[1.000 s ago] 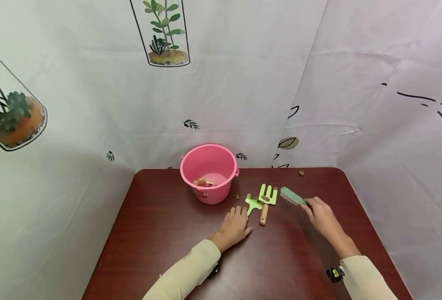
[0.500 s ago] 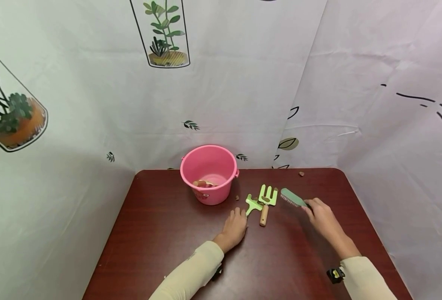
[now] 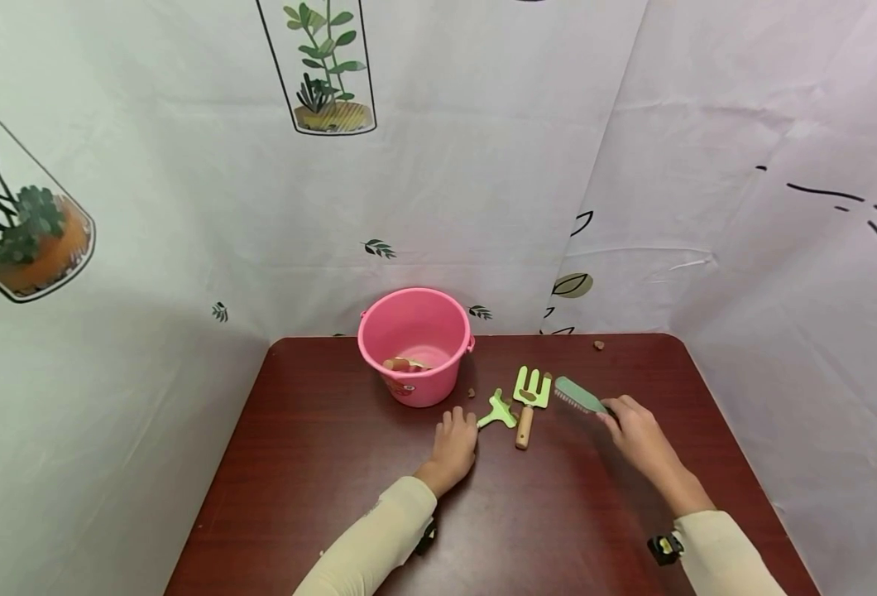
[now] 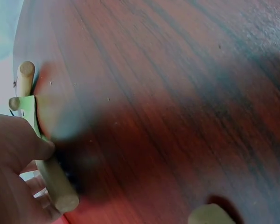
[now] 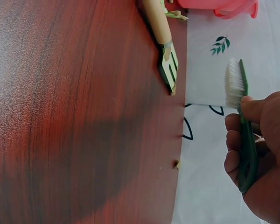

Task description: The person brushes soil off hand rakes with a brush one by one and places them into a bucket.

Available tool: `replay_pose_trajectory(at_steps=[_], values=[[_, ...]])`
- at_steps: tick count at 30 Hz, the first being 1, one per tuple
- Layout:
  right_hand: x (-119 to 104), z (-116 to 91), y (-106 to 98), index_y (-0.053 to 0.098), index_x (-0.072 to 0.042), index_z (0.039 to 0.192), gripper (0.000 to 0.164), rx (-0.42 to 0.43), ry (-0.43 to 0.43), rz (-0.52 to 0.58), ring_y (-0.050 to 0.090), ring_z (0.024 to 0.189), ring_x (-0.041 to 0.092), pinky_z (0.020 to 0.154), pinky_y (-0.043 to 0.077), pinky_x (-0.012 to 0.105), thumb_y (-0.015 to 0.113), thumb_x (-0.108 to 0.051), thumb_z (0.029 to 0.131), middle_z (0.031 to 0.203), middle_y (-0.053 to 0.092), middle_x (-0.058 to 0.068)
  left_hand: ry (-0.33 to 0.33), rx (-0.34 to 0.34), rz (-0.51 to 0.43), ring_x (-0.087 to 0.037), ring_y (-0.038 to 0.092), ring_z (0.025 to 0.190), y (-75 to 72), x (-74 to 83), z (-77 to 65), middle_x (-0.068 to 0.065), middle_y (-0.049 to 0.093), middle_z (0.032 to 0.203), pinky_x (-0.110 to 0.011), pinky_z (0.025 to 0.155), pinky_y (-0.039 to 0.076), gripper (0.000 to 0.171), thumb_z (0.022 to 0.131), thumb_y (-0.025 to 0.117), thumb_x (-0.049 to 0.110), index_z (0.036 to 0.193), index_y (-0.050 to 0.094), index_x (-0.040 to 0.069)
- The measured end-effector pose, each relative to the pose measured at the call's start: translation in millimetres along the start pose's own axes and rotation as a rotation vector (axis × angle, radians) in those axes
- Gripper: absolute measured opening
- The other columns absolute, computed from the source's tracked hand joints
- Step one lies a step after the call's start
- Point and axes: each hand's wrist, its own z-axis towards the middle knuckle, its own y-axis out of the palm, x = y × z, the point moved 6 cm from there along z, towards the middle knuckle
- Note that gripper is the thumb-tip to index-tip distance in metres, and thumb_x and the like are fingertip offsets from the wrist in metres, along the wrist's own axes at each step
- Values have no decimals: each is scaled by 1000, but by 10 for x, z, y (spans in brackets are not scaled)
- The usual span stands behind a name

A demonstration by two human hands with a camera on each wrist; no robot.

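Observation:
My left hand [image 3: 454, 447] grips the wooden handle [image 4: 58, 186] of a small light-green hand rake [image 3: 500, 411], thumb laid along the handle in the left wrist view. The rake's head points away to the right, low over the table. Just right of it lies a light-green garden fork [image 3: 533, 387] with a wooden handle, small brown bits on its tines. My right hand [image 3: 635, 429] holds a green brush [image 5: 245, 140] by its dark handle, fingers curled round it. The brush's white bristles [image 5: 234, 84] are raised off the table, near the fork's tines in the head view.
A pink bucket [image 3: 416, 391] stands at the back, with brownish pieces [image 3: 403, 364] inside. One small brown bit [image 3: 472, 393] lies right of the bucket, another [image 3: 598, 345] near the back edge. Printed cloth walls [image 3: 424, 190] surround the dark red table [image 3: 319, 463].
My left hand has closed round the rake's handle and drawn it slightly left, away from the fork, turning its head. The right hand with the brush has barely moved.

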Motion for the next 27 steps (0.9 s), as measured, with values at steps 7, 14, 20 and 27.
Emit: replay_pose_trajectory(at_steps=[7, 14, 20, 27], values=[[16, -10, 14, 68, 9, 113, 25, -19, 9, -3, 61, 77, 25, 65, 52, 42, 70, -9, 97, 96, 64, 16, -45, 40, 23, -31, 51, 86, 58, -37, 14, -13, 53, 94, -40, 66, 43, 28, 77, 80, 5, 96, 60, 5], [15, -16, 10, 68, 9, 113, 25, -19, 4, -7, 59, 75, 22, 63, 51, 40, 70, -9, 96, 94, 63, 15, -102, 167, 74, -29, 52, 82, 26, -76, 24, -12, 54, 88, -37, 61, 39, 14, 83, 71, 6, 88, 59, 6], [12, -22, 5, 68, 9, 114, 25, -17, 1, -9, 60, 75, 22, 64, 51, 40, 70, -10, 97, 94, 64, 15, -123, 162, 94, -30, 56, 81, -8, -106, 45, -12, 58, 87, -38, 64, 40, 5, 87, 63, 4, 90, 59, 6], [10, -14, 0, 68, 9, 114, 25, -20, -1, -10, 60, 76, 23, 64, 51, 40, 70, -10, 97, 94, 63, 15, -112, 65, 82, -30, 61, 82, -64, -137, 101, -9, 62, 89, -41, 68, 42, 6, 93, 64, 8, 96, 59, 8]])
